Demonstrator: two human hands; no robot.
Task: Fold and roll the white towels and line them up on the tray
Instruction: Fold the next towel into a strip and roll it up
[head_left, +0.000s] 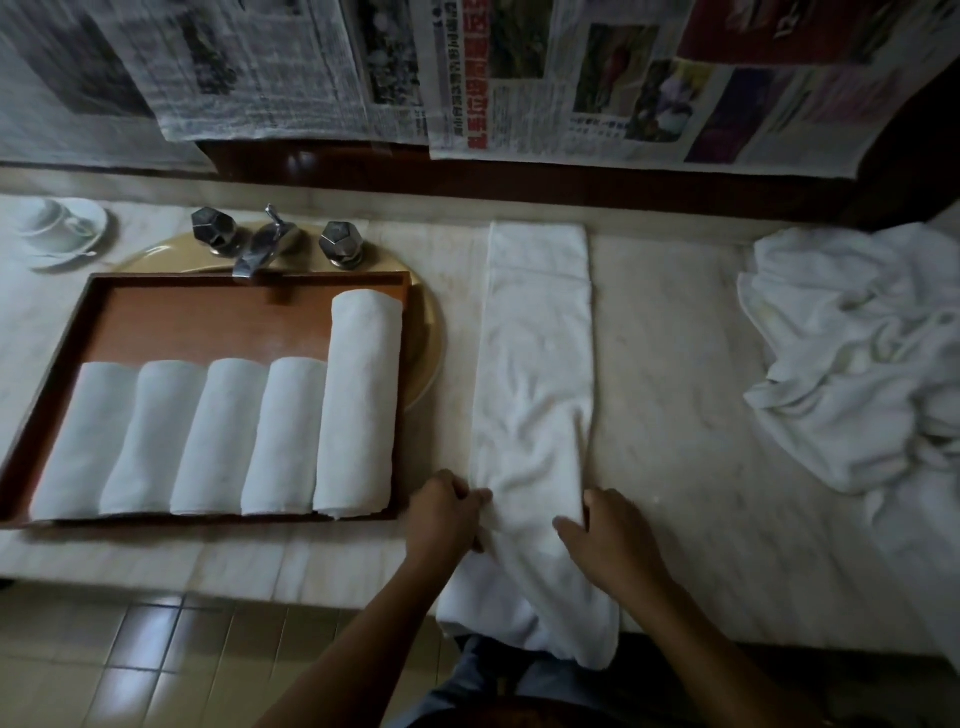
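The marble table (675, 415) carries everything. A pile of loose towels (852, 353) lies at the right and the wooden tray (208, 312) sits at the left over a basin (426, 343). Between them is the folded towel (537, 364), a long strip running far to near, its near end hanging over the table's near edge. Five rolled towels (218, 436) lie side by side on the tray, the rightmost longer than the others and close against the right wall.

The left hand (449, 512) grips the strip's left edge with curled fingers, and the right hand (602, 535) pinches its right edge. To roll well, I judge the hanging end should come up onto the table, be squared, then rolled tightly away with both edges level.

Bare table lies on either side of the strip. The row fills the tray's near width, so the only room left is at the far side, by the tap (257, 249).
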